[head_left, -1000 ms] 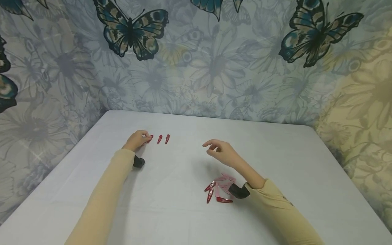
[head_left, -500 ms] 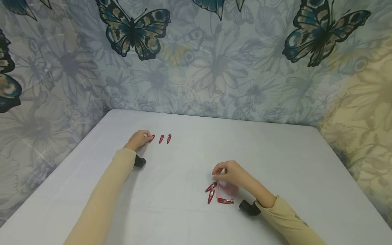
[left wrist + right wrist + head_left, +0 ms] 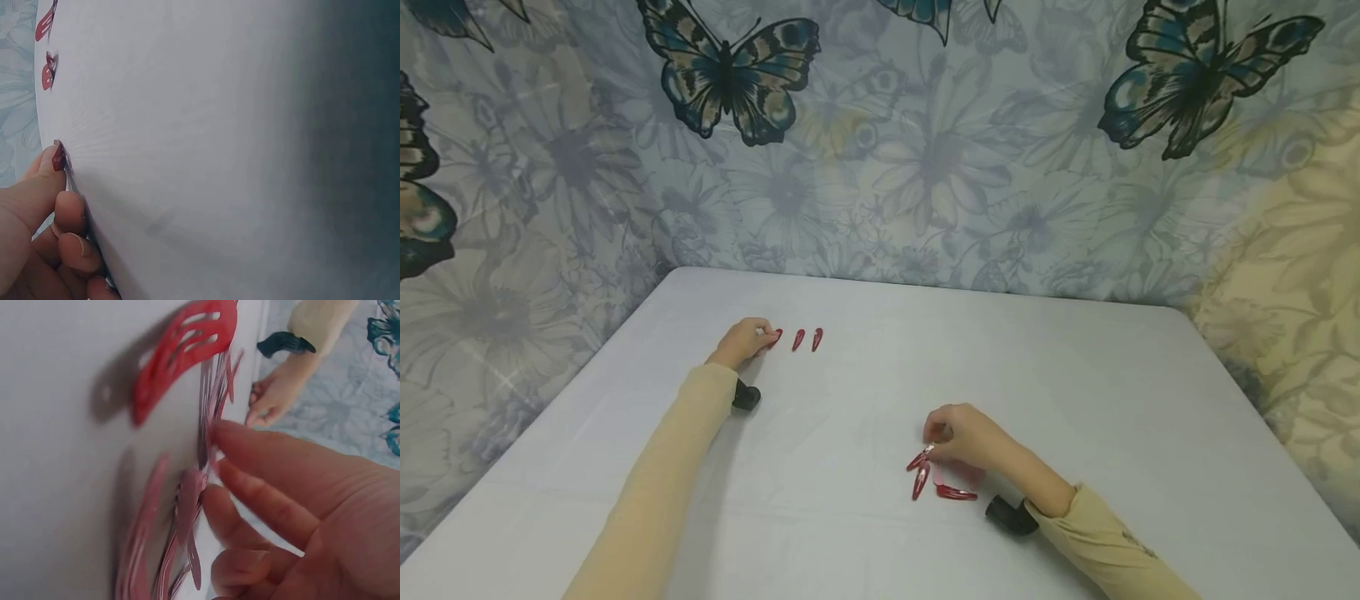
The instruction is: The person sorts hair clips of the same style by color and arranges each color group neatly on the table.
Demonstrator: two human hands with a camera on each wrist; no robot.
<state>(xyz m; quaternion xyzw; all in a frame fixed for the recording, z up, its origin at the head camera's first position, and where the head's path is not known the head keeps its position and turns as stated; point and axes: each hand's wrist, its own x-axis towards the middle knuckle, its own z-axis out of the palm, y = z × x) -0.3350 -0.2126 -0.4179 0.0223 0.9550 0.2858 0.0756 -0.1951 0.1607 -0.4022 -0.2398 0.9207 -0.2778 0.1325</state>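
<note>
My left hand (image 3: 743,340) pinches a red snap hair clip (image 3: 59,156) low at the far left of the white table. Two more red hair clips, a nearer one (image 3: 799,339) and a farther one (image 3: 817,339), lie to its right, forming a short row. Over the small pile at centre right, my right hand (image 3: 966,437) has its thumb and fingertips closed around the end of a hair clip (image 3: 214,455). Its palm partly hides the pink clips (image 3: 964,475). Red clips (image 3: 921,481) lie along the pile's near and left sides.
The white table (image 3: 850,533) meets a butterfly-print cloth wall (image 3: 925,167) at its back edge. Each wrist wears a black camera, the left camera (image 3: 746,396) and the right camera (image 3: 1011,517), both low over the cloth.
My right hand has come down and toward me from above the table onto the pile, its fingertips now at the clips. My left hand stays at the row's left clip.
</note>
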